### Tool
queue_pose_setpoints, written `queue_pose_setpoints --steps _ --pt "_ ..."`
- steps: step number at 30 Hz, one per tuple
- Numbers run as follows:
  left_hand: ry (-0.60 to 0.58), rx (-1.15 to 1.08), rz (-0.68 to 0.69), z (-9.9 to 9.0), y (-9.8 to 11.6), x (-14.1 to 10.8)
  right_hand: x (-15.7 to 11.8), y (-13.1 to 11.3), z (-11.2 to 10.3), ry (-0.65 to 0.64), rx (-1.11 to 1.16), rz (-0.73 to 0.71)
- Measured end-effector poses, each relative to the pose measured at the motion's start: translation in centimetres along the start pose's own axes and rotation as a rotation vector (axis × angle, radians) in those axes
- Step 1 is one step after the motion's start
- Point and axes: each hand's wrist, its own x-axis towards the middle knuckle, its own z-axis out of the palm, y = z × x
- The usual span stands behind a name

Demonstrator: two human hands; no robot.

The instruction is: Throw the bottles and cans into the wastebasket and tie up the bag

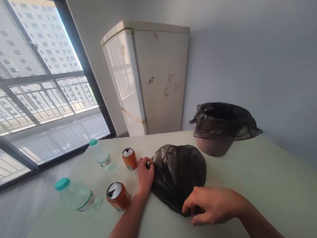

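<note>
A bunched black plastic bag (pixel 180 167) lies on the table in front of me. My left hand (pixel 146 173) is closed at its left edge, with a bit of dark plastic showing by the fingers. Over the near right edge, my right hand (pixel 214 205) curls its fingers and thumb, and black plastic shows between them. Left of my left hand are two orange drink cans, both with opened tops: one farther back (pixel 130 160) and one nearer (pixel 119 197) beside my forearm. What the bag contains, if anything, is hidden.
Two clear plastic bottles with teal caps, one farther (pixel 101 157) and one nearer (pixel 79 196), stand at the table's left side. A bin (pixel 214 146) lined with a black bag (pixel 237 125) stands at the back right. Behind the pale table (pixel 277 196) is a white refrigerator (pixel 159 63).
</note>
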Motion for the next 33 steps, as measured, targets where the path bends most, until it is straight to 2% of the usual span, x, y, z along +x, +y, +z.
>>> queue_pose_setpoints --steps 1,2,3,5,7,8,9,11,13,14,17,18,19,21,22,23,26,27,30,33 --pt "0.008 0.013 -0.002 -0.1 0.0 0.0 -0.5 -0.6 -0.3 -0.018 0.024 -0.020" --pt "0.016 0.030 0.001 -0.1 0.1 -0.1 -0.8 -0.7 -0.8 0.046 0.041 -0.007" --pt "0.024 0.047 0.011 -0.2 0.3 -0.2 -0.8 -0.5 -1.3 0.184 0.052 0.033" --pt "0.036 0.072 0.045 -0.3 0.6 -0.3 -0.3 1.1 -2.3 0.608 0.004 0.144" --pt "0.034 0.065 0.073 -0.3 1.0 -0.4 0.8 3.9 -3.1 1.014 -0.128 0.230" --pt "0.017 0.048 0.076 -0.3 1.1 -0.5 1.4 5.4 -3.4 1.106 -0.188 0.241" --pt "-0.015 0.029 0.075 -0.2 1.1 -0.5 2.0 7.0 -3.5 1.129 -0.195 0.270" --pt "-0.097 -0.009 0.079 -0.1 1.0 -0.5 2.7 9.5 -3.7 1.011 -0.102 0.334" --pt "-0.150 -0.030 0.095 0.1 0.7 -0.5 2.7 10.9 -4.0 0.879 0.001 0.346" --pt "-0.150 -0.036 0.099 0.2 0.5 -0.4 2.4 11.1 -4.1 0.861 0.022 0.333" --pt "-0.094 -0.048 0.068 0.3 0.0 -0.2 0.0 10.6 -4.9 0.951 0.068 0.258" --pt "-0.077 -0.051 0.055 0.3 -0.2 -0.1 -1.0 10.3 -5.3 0.937 0.123 0.227" --pt "-0.063 -0.053 0.044 0.3 -0.3 -0.1 -2.1 10.0 -5.6 0.865 0.198 0.191" --pt "-0.060 -0.058 0.036 0.3 -0.3 0.0 -4.0 9.9 -6.1 0.590 0.371 0.130" --pt "-0.065 -0.063 0.035 0.3 -0.3 0.0 -4.6 10.1 -6.2 0.506 0.438 0.114" --pt "-0.072 -0.068 0.036 0.3 -0.3 0.0 -4.9 10.6 -6.3 0.509 0.486 0.114" --pt "-0.081 -0.077 0.041 0.3 -0.2 0.0 -4.5 12.5 -6.0 0.722 0.516 0.193" --pt "-0.077 -0.077 0.041 0.3 -0.2 0.0 -4.3 13.2 -5.7 0.722 0.506 0.236" --pt "-0.058 -0.073 0.036 0.2 -0.3 0.1 -3.9 14.1 -4.6 0.452 0.514 0.314" --pt "-0.060 -0.068 0.038 0.3 -0.3 0.2 -3.9 13.1 -3.5 0.216 0.579 0.290"
